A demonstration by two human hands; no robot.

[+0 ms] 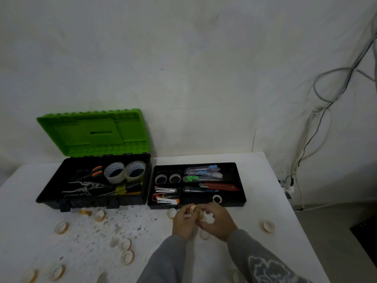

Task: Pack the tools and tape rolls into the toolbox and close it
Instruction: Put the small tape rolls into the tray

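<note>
Head view: at about 6 o'clock of the picture, both hands meet just in front of the tray. The left hand (pixel 183 223) pinches a small orange-tinted tape roll (pixel 192 209) between thumb and fingertips. The right hand (pixel 218 223) curls its fingers round a whitish tape roll (pixel 209 219); whether more rolls are held between the two hands I cannot tell.

The toolbox (pixel 91 203) sits on the white table (pixel 265 180) at 9 o'clock of the hands, with its green lid (pixel 91 133) standing open against the wall. Inside lie two large clear tape rolls (pixel 114 172), orange-handled pliers (pixel 95 171), black-and-white pliers (pixel 83 187) and a yellow-handled screwdriver (pixel 122 189).

The black organiser tray (pixel 240 193) rests on the table touching or just beside the toolbox, at its 3 o'clock. It holds two small rolls (pixel 160 178) in the far left compartments, staplers (pixel 165 189) in the near left ones, and a blue utility knife (pixel 202 169), a green one (pixel 191 178) and a red one (pixel 220 186) in the long compartments. One more little roll (pixel 217 199) lies in the near long compartment.

Loose small tape rolls (pixel 61 227) are scattered over the table from 7 to 9 o'clock of the hands, and a single one (pixel 268 226) lies at 3 o'clock. Cables (pixel 326 88) hang on the wall at 2 o'clock.
</note>
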